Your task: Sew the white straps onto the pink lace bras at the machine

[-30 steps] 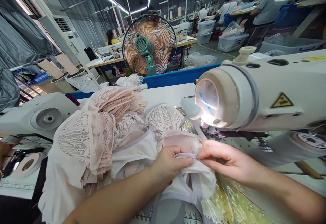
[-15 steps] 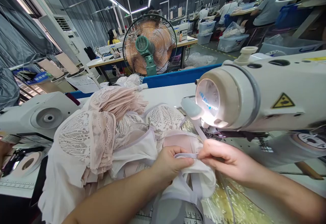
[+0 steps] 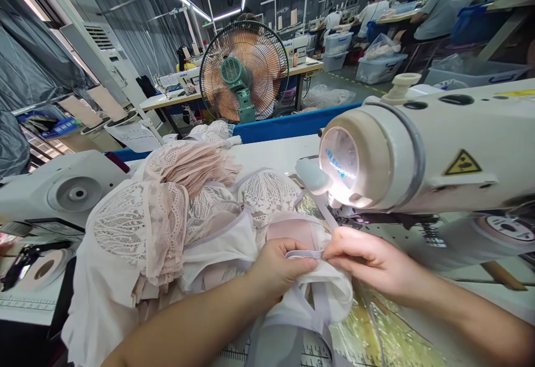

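My left hand [image 3: 279,269] and my right hand [image 3: 368,260] each pinch one end of a short stretch of pale lilac elastic strap [image 3: 304,254], held taut between them. The strap belongs to a white and pink lace bra [image 3: 301,300] lying under both hands on the sewing table. Just beyond my right hand sits the head of a white sewing machine [image 3: 418,150] with its lamp lit. More lilac straps hang down toward the table's near edge.
A heap of pink and white lace garments [image 3: 167,216] fills the table to the left. Another white machine [image 3: 62,189] and tape rolls [image 3: 42,269] stand at far left. A floor fan [image 3: 244,72] stands beyond the table, with other workers and plastic bins behind.
Both hands keep the same pinch on the strap; they and the view have shifted only a trifle.
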The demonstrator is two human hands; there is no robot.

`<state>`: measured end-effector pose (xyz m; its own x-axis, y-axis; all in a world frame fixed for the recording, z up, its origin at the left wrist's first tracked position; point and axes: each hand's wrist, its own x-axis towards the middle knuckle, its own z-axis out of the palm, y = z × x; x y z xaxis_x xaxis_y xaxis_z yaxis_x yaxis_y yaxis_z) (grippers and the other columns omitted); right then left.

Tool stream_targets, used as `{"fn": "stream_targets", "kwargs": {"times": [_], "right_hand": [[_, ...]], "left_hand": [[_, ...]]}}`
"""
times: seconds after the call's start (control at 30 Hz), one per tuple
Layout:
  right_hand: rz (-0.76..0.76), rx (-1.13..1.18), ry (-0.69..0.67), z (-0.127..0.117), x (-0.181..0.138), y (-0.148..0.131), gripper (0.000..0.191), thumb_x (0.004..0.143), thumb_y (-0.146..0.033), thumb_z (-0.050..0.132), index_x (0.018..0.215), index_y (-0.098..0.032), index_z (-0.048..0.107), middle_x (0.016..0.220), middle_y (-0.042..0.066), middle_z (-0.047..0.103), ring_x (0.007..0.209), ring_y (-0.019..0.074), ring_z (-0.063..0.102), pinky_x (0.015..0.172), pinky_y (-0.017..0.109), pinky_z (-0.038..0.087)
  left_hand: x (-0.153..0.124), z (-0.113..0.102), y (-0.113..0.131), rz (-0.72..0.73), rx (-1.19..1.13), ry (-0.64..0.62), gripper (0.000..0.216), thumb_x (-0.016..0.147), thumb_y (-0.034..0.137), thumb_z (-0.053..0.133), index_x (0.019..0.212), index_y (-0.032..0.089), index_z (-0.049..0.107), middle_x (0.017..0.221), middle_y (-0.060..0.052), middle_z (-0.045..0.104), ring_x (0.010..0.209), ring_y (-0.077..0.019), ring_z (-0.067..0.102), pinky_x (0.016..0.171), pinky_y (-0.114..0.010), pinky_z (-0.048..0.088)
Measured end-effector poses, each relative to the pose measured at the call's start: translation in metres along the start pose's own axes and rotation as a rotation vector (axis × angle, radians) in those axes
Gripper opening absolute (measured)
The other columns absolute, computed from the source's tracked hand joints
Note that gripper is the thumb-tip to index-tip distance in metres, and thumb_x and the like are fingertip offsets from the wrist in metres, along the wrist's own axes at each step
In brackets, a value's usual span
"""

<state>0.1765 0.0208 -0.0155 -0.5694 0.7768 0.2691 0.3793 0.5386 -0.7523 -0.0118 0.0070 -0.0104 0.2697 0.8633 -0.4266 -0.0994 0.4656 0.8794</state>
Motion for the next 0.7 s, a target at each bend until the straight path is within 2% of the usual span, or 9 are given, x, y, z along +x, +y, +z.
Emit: {"fn": "stream_targets", "kwargs": {"times": [0.7], "right_hand": [[-0.046,-0.027,0.021,0.0016,0.0017,-0.0006,0.019,0.083,-0.022,0.046,0.078,-0.021,0.064,0.067,0.002,0.055,0.063,0.0148,0.054,0.054,0.025,0.044]], "left_hand": [[-0.0015,0.0007,0.0033,0.001,0.0,-0.014,0.036,0.043,0.036,0.077,0.062,0.012,0.058,0.05,0.003,0.049,0.049,-0.0071,0.038,0.051,-0.022,0.028]]}}
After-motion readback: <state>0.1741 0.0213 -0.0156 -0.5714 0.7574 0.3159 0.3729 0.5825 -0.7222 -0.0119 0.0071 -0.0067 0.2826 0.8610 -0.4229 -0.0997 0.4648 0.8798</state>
